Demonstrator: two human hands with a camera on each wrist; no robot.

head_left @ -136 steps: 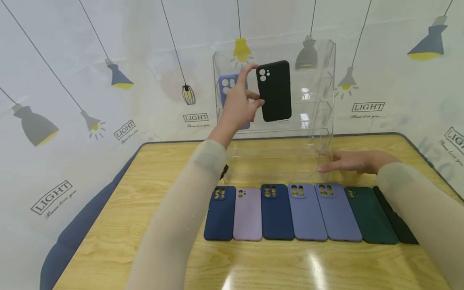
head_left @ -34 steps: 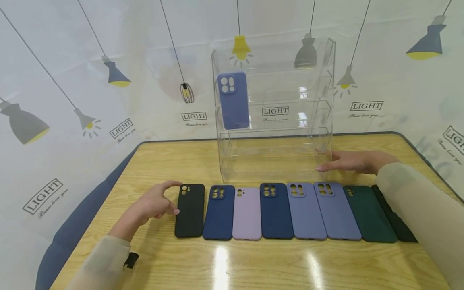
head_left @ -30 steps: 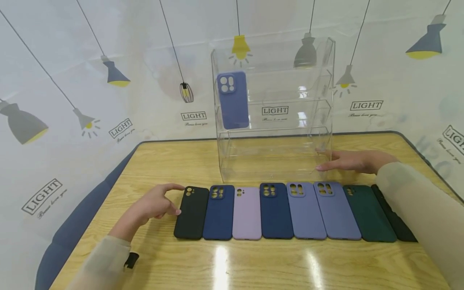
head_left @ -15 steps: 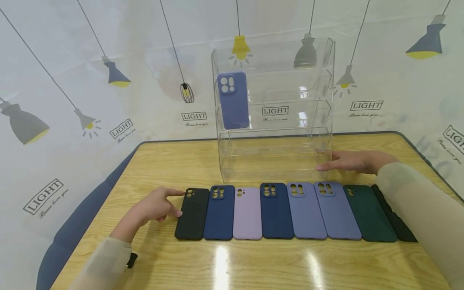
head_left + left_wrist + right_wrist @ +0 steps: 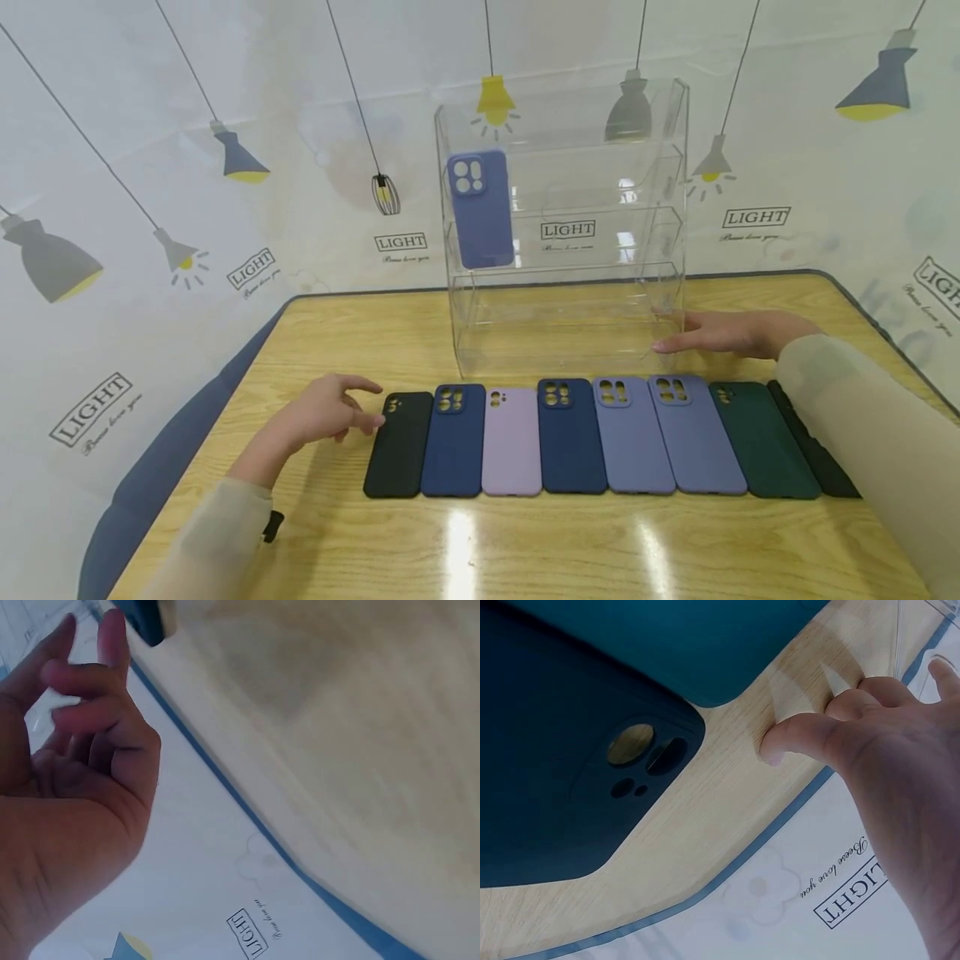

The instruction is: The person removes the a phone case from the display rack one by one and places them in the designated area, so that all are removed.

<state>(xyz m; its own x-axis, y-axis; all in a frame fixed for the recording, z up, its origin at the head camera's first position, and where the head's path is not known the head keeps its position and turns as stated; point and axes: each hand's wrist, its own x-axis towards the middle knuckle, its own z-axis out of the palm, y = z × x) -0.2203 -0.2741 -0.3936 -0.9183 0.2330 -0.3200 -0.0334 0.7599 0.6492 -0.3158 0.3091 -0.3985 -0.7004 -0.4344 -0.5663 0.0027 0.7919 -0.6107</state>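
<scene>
In the head view my left hand point(image 5: 326, 410) hovers at the upper left side of a black phone case point(image 5: 397, 446), fingers loosely bent, thumb tip at the case's edge. The case lies flat at the left end of a row on the table. In the left wrist view the left hand point(image 5: 82, 742) has nothing in its grasp. My right hand point(image 5: 727, 333) rests against the lower right side of a clear acrylic display rack point(image 5: 566, 271), thumb and fingers spread along it. The right wrist view shows the right hand point(image 5: 885, 750) near the tabletop. A lavender-blue phone case point(image 5: 483, 221) stands in the rack's upper left.
Right of the black case lie navy point(image 5: 453, 450), pink point(image 5: 512, 450), second navy point(image 5: 573, 450), two lavender-blue, dark green point(image 5: 772, 450) and another dark case, the last partly under the right sleeve point(image 5: 855, 417). A lamp-printed backdrop point(image 5: 315, 167) stands behind the wooden table point(image 5: 337, 542).
The black phone case went from the air before the rack to the row's left end, then nudged against the navy case. My left hand has just lifted off it; the right hand stayed.
</scene>
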